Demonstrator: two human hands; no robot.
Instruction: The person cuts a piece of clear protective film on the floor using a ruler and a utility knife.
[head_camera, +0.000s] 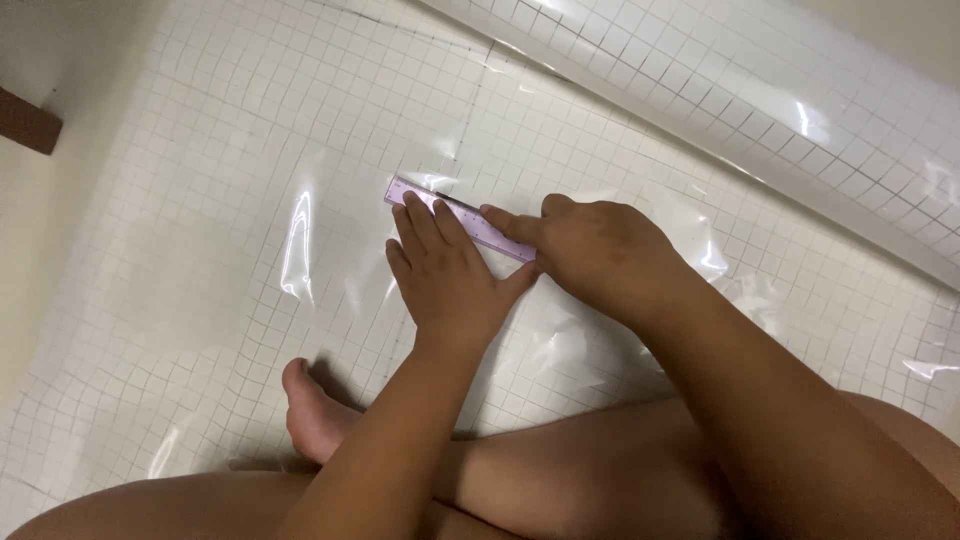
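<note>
A pale purple ruler (412, 193) lies slanted on a clear plastic sheet printed with a grey grid (230, 200). My left hand (448, 272) lies flat on the ruler, fingers stretched out, pinning it to the sheet. My right hand (592, 250) is closed just right of it, its index finger resting on the ruler's near end. A thin dark tool (455, 200) runs from that hand along the ruler's far edge; most of it is hidden by the fingers, so I cannot tell whether it is a pen or a blade.
The sheet's rolled-up part (720, 95) runs diagonally across the upper right. A dark brown object (25, 120) sits at the left edge on the beige floor. My bare foot (310, 410) and crossed legs (560, 470) rest on the sheet's near part.
</note>
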